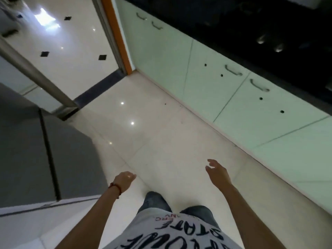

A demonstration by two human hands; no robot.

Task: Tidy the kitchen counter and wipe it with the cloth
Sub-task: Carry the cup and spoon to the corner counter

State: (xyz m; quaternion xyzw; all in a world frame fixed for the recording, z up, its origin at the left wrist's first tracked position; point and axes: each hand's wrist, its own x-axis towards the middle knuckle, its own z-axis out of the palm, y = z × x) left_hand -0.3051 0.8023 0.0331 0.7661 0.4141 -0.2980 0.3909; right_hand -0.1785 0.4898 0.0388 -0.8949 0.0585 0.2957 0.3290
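Observation:
I look down at a glossy cream floor. The dark kitchen counter runs along the upper right, with a black stove and its shiny knobs on it. My left hand, with a red thread at the wrist, hangs over the floor with loosely curled fingers and holds nothing. Over the floor nearer the cabinets, my right hand is relaxed and empty too. Both hands are well below and away from the counter. No cloth is in view.
Pale green cabinet doors with metal handles stand under the counter. A grey fridge fills the left side. A doorway with an orange-edged frame opens at the top left onto another tiled room.

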